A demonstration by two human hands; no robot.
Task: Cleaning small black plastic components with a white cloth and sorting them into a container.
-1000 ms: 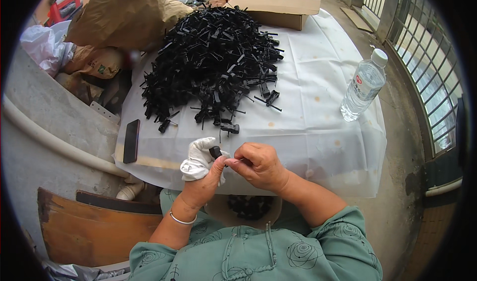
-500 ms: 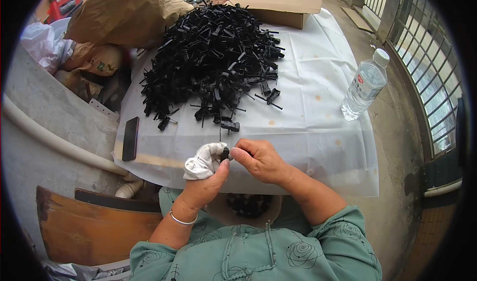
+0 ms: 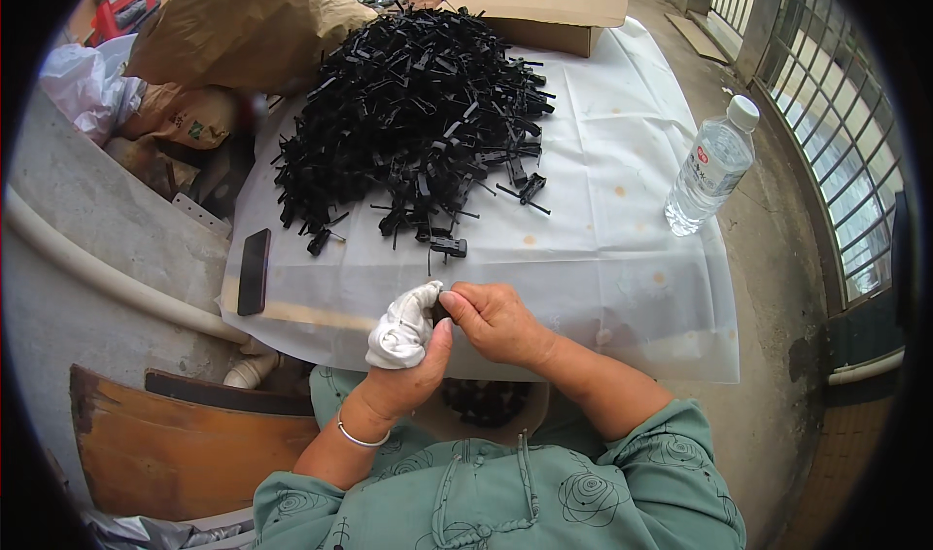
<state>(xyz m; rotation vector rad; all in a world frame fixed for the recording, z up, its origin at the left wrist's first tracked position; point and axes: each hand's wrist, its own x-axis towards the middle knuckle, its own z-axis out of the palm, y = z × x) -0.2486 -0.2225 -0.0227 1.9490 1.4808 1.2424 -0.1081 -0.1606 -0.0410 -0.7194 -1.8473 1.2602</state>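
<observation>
My left hand, its fingers covered in white cloth and its thumb bare, is closed on a small black plastic part. Against the same part my right hand presses its thumb and bent fingers. Most of the part is hidden between the two hands. Just beyond them on the table lies a single black plastic piece with a thin pin. Behind it rises a large heap of similar black plastic pieces, many with thin rods sticking out.
A phone lies at the table's left edge, and a clear water bottle stands on the right. At the back are a cardboard box and a brown paper bag. On my lap sits a pale container with black pieces inside.
Both hands have shifted slightly, and the left has turned so that more of the white cloth shows. The right fingers now cover more of the black part.
</observation>
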